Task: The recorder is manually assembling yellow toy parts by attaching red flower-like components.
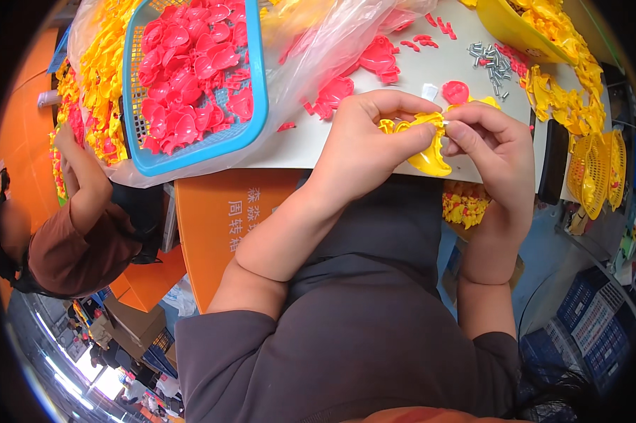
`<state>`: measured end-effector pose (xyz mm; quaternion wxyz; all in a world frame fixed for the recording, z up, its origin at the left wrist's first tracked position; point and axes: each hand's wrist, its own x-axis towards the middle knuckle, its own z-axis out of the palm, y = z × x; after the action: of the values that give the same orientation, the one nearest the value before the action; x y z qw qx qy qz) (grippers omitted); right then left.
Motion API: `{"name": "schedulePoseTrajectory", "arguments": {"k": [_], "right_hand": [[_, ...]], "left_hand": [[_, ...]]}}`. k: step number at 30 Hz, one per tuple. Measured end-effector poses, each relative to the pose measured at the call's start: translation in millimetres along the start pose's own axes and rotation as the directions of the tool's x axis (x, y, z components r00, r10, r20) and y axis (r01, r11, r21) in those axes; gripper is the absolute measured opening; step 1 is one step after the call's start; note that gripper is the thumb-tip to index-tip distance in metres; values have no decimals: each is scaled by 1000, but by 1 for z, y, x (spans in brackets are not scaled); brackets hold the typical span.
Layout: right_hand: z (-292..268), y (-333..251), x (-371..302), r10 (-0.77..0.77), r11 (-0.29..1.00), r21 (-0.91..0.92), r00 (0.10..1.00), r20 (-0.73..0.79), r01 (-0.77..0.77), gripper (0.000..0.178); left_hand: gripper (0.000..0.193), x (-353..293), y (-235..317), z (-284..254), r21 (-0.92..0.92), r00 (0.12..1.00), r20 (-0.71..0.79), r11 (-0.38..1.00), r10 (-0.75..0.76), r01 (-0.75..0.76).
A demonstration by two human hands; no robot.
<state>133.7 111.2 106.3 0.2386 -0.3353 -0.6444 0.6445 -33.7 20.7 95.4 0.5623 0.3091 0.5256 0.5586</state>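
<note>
My left hand [371, 137] pinches a glossy yellow curved plastic part [431, 161] between thumb and fingers, just above the table's near edge. From the other side, my right hand [498, 144] meets that part with thumb and forefinger pressed together. A tiny pale bit shows at those fingertips, too small to name. Just beyond the hands lie a round red plastic piece [455, 92] and a small white piece [429, 91]. Another yellow part [484, 103] is partly hidden behind my right hand.
A blue basket [260, 84] of red shells stands at left on clear plastic film [318, 53]. Small metal pins [493, 65] lie at far right, near heaped yellow parts [565, 106] and yellow baskets [589, 176]. A co-worker [78, 233] sits at left beside an orange box [212, 218].
</note>
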Motion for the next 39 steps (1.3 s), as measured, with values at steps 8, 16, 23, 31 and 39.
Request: {"name": "schedulePoseTrajectory", "arguments": {"k": [8, 16, 23, 31, 39], "right_hand": [[2, 14, 6, -21, 998, 64, 1000, -6, 21, 14], [-10, 15, 6, 124, 965, 218, 987, 105, -144, 17], [-14, 38, 10, 108, 994, 32, 994, -9, -107, 20], [-54, 67, 117, -436, 562, -826, 865, -249, 46, 26], [-72, 63, 166, -110, 574, -818, 989, -95, -15, 30]], "left_hand": [[25, -1, -5, 0, -120, 998, -56, 993, 1, -8], [32, 9, -10, -4, -230, 993, 43, 967, -106, 113], [35, 5, -24, -23, -71, 983, 105, 985, -150, 158], [34, -3, -36, -37, -44, 985, -43, 985, -166, 165], [34, -9, -32, -38, -127, 992, -62, 987, -109, 101]]}}
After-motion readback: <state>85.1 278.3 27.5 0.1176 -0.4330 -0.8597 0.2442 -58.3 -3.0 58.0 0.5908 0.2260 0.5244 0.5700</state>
